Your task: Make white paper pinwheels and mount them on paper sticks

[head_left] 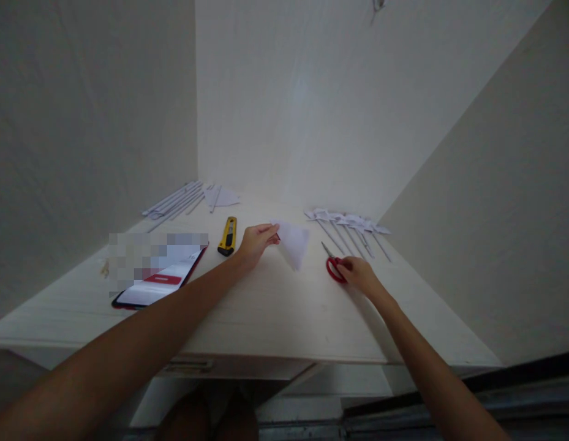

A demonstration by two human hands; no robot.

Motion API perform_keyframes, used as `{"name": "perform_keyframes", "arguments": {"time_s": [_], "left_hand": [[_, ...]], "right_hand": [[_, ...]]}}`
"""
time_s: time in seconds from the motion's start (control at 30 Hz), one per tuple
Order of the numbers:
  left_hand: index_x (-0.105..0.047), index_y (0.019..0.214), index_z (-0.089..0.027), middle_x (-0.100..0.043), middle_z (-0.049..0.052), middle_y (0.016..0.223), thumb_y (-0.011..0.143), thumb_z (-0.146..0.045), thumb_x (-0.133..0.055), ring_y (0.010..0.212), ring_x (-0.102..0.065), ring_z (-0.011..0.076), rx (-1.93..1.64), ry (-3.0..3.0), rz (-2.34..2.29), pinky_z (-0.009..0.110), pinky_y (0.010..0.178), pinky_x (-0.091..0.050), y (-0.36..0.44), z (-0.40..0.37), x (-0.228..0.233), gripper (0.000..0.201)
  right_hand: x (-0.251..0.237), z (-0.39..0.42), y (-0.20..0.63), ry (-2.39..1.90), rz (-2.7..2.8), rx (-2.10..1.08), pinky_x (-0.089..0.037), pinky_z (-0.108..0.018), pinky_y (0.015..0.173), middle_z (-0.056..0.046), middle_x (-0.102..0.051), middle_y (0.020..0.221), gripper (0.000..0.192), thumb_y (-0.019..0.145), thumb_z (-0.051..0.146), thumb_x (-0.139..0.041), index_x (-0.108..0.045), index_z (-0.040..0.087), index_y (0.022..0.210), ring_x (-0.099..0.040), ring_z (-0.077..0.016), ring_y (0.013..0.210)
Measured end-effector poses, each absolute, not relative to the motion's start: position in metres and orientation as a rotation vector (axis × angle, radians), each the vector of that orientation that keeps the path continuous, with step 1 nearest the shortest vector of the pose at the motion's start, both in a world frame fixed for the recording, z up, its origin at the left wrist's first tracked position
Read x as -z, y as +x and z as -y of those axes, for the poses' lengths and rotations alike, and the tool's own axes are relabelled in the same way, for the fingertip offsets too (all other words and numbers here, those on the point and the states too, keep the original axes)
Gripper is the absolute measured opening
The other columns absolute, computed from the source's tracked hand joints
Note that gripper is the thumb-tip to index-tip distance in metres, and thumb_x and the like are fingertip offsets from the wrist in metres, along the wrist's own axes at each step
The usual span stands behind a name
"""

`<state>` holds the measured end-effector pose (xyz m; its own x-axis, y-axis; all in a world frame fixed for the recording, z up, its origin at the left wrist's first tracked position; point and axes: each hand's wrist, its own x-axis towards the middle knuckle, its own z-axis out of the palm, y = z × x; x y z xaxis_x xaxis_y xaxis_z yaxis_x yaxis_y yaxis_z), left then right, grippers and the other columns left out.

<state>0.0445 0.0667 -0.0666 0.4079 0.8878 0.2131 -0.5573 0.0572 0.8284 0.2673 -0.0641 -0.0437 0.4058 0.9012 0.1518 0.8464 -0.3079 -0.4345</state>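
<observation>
A white piece of paper (295, 242), roughly triangular, is pinched at its left corner between the thumb and fingers of my left hand (256, 244). My right hand (360, 273) is closed on the red handle of a pair of scissors (334, 268). The blades look closed and point up and left, apart from the paper. To the left of my left hand lies a yellow and black utility knife (228, 236). Beyond the scissors is a row of thin white paper sticks with folded paper heads (353, 224).
Several thin white paper rolls (176, 201) lie at the back left, beside some paper scraps (225, 196). A tablet or phone with a lit screen (162, 285), partly blurred out, rests at the left. Walls enclose the white desk (284, 324) behind and at both sides.
</observation>
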Motion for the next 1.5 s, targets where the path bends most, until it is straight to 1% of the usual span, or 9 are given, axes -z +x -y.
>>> {"name": "perform_keyframes", "arguments": {"time_s": [0.17, 0.33, 0.43, 0.63, 0.83, 1.1, 1.2, 1.37, 1.5], "left_hand": [[-0.062, 0.058, -0.01, -0.058, 0.003, 0.059, 0.062, -0.027, -0.066, 0.058, -0.052, 0.0114, -1.127, 1.024, -0.38, 0.026, 0.06, -0.042, 0.043, -0.063, 0.062, 0.018], [-0.064, 0.059, -0.012, -0.06, 0.002, 0.062, 0.061, -0.025, -0.066, 0.064, -0.054, 0.0114, -1.147, 1.09, -0.398, 0.025, 0.065, -0.043, 0.043, -0.059, 0.057, 0.013], [-0.066, 0.061, -0.013, -0.06, 0.0, 0.06, 0.061, -0.024, -0.066, 0.062, -0.053, 0.0103, -1.121, 1.181, -0.44, 0.024, 0.063, -0.041, 0.044, -0.055, 0.056, 0.01], [-0.067, 0.06, -0.014, -0.057, -0.002, 0.054, 0.066, -0.027, -0.064, 0.055, -0.047, 0.0089, -1.042, 1.507, -0.442, 0.022, 0.055, -0.036, 0.04, -0.044, 0.051, 0.015], [-0.062, 0.052, -0.014, -0.048, -0.004, 0.047, 0.068, -0.028, -0.062, 0.05, -0.043, 0.0074, -1.005, 1.606, -0.339, 0.021, 0.051, -0.033, 0.039, -0.041, 0.049, 0.022], [-0.065, 0.059, -0.014, -0.054, -0.002, 0.053, 0.071, -0.029, -0.057, 0.052, -0.046, 0.0085, -0.957, 1.575, -0.356, 0.021, 0.052, -0.035, 0.038, -0.031, 0.044, 0.021], [-0.064, 0.058, -0.014, -0.053, -0.003, 0.051, 0.072, -0.029, -0.056, 0.051, -0.045, 0.0081, -0.962, 1.585, -0.367, 0.021, 0.05, -0.034, 0.037, -0.03, 0.041, 0.023], [-0.065, 0.064, -0.014, -0.062, 0.001, 0.062, 0.069, -0.026, -0.061, 0.061, -0.053, 0.0113, -1.055, 1.586, -0.392, 0.023, 0.058, -0.04, 0.04, -0.032, 0.042, 0.014], [-0.06, 0.088, -0.015, -0.062, -0.001, 0.061, 0.066, -0.023, -0.065, 0.05, -0.051, 0.0082, -1.069, 1.491, -0.399, 0.019, 0.048, -0.035, 0.04, -0.031, 0.041, 0.024]], "right_hand": [[0.063, 0.08, 0.272, -2.475, 1.55, 0.132, -0.041, -0.029, 0.075, -0.021, -0.058, 0.1, 0.036, 0.077, 0.028, -0.054, -0.057, 0.004, 0.103, -0.057, -0.0233, 0.089], [0.053, 0.076, 0.265, -2.54, 1.624, 0.12, -0.04, -0.031, 0.072, -0.017, -0.062, 0.09, 0.024, 0.076, 0.024, -0.053, -0.062, 0.007, 0.091, -0.057, -0.0225, 0.083], [0.03, 0.07, 0.243, -2.306, 1.606, 0.227, -0.039, -0.035, 0.076, -0.016, -0.061, 0.095, 0.028, 0.078, 0.025, -0.051, -0.062, 0.01, 0.099, -0.055, -0.0229, 0.087], [-0.01, 0.043, 0.175, -1.512, 1.708, -0.176, -0.042, -0.028, 0.066, -0.006, -0.065, 0.08, 0.021, 0.074, 0.032, -0.058, -0.067, 0.017, 0.085, -0.056, -0.0155, 0.072], [-0.008, 0.02, 0.16, -1.49, 1.541, -0.405, -0.038, -0.025, 0.056, -0.002, -0.061, 0.059, 0.008, 0.066, 0.022, -0.064, -0.065, 0.014, 0.063, -0.052, -0.0111, 0.055], [-0.003, 0.019, 0.163, -1.363, 1.421, -0.615, -0.032, -0.022, 0.051, 0.003, -0.052, 0.05, 0.018, 0.066, 0.027, -0.063, -0.057, 0.016, 0.054, -0.043, -0.0078, 0.05], [-0.004, 0.023, 0.176, -1.455, 1.489, -0.496, -0.036, -0.024, 0.055, -0.001, -0.058, 0.06, 0.023, 0.076, 0.034, -0.052, -0.062, 0.015, 0.065, -0.048, -0.0101, 0.055], [0.016, 0.055, 0.233, -2.094, 1.587, 0.165, -0.038, -0.031, 0.068, -0.013, -0.065, 0.082, 0.027, 0.082, 0.031, -0.045, -0.064, 0.011, 0.079, -0.056, -0.0194, 0.073], [0.043, 0.083, 0.265, -2.551, 1.8, 0.181, -0.038, -0.032, 0.069, -0.017, -0.065, 0.079, 0.023, 0.08, 0.026, -0.049, -0.064, 0.011, 0.074, -0.058, -0.0236, 0.076]]}}
